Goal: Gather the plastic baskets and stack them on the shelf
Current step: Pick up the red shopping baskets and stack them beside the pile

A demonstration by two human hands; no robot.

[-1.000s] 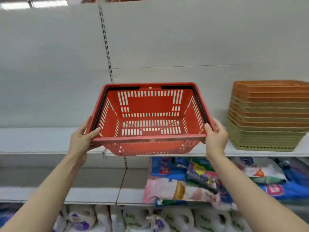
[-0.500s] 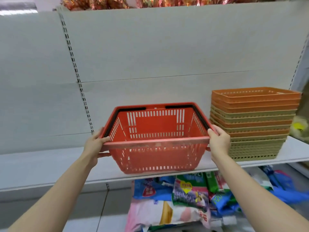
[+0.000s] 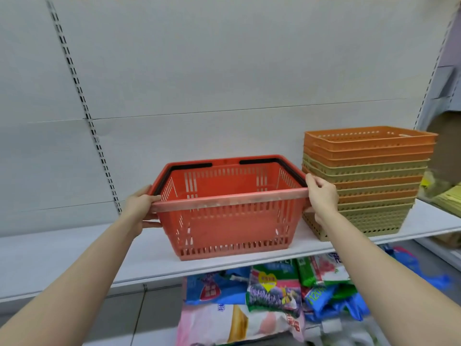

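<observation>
Your left hand (image 3: 138, 205) and right hand (image 3: 321, 194) each clasp an end of the red basket (image 3: 229, 211) rim, at nine and three o'clock of it. The basket sits upright on the white shelf (image 3: 74, 255), long axis running left to right. At three o'clock, just beside your right hand, stands the stack of orange and tan baskets (image 3: 369, 181). Your right hand is nearer the stack.
</observation>
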